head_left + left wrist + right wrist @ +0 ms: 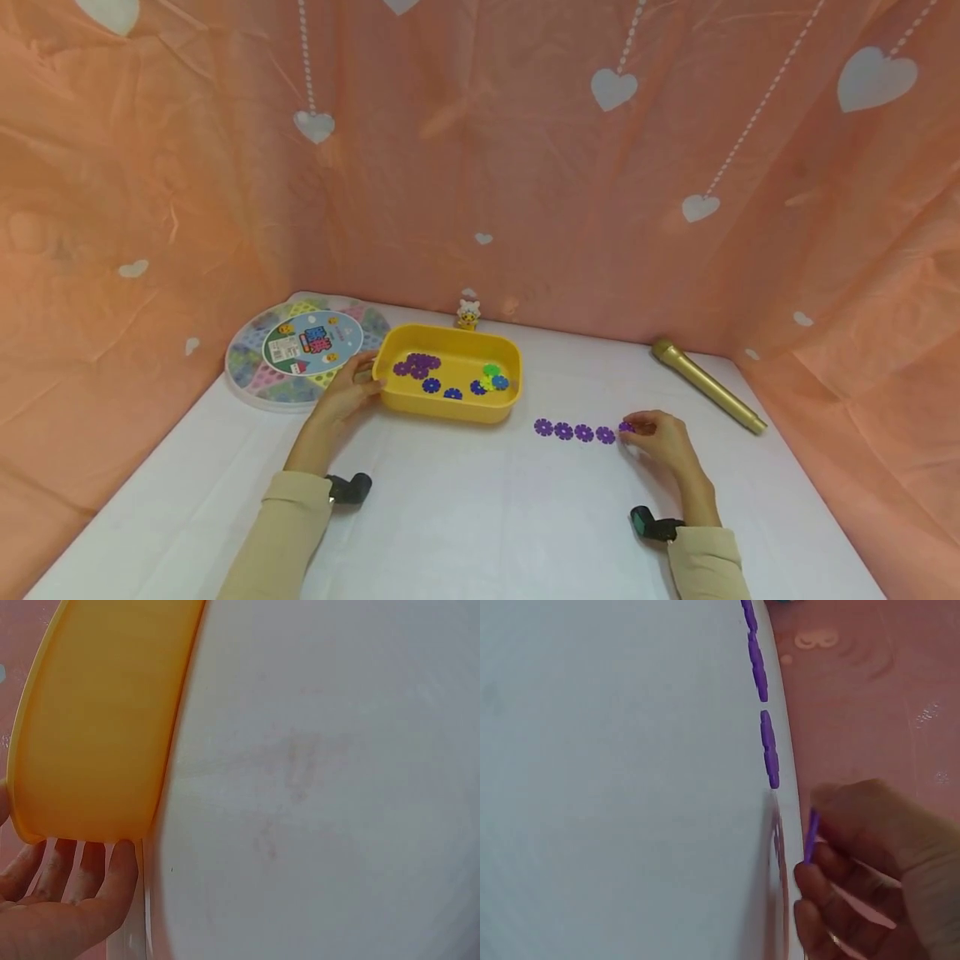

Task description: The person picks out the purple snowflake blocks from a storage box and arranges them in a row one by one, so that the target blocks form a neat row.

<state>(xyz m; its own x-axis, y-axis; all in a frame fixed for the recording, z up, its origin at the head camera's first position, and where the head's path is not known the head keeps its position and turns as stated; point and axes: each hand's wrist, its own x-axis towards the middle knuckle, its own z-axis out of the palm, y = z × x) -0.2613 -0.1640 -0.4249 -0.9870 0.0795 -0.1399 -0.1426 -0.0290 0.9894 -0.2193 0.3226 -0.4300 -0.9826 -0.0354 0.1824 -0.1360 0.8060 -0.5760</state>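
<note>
1. Table (450,517): white-topped, the ground for every item below.
2. Yellow tub (442,406): set left of centre, its long side running left to right; loose purple, blue and green discs lie inside.
3. Left hand (347,394): holds the tub's left end, fingers bent against the end wall and thumb by the rim; the parting between them is only the tub's edge. It lies well apart from the row in 5.
4. Right hand (663,437): the nearer hand to that row, positioned at its right end. Thumb and fingertips pinch one disc, closed to its thickness; the lower fingers are loosely curled.
5. Row of four purple discs (564,431): flat on the table, right of the tub. Its long axis runs left to right, the right end slightly nearer the person; from the right fingertips it extends leftward.
6. Held purple disc (626,427): the governing relation. It sits just beyond the row's right end, nearly in line with it, seen edge-on in the right wrist view, raised off the table and not touching the last disc.
</note>
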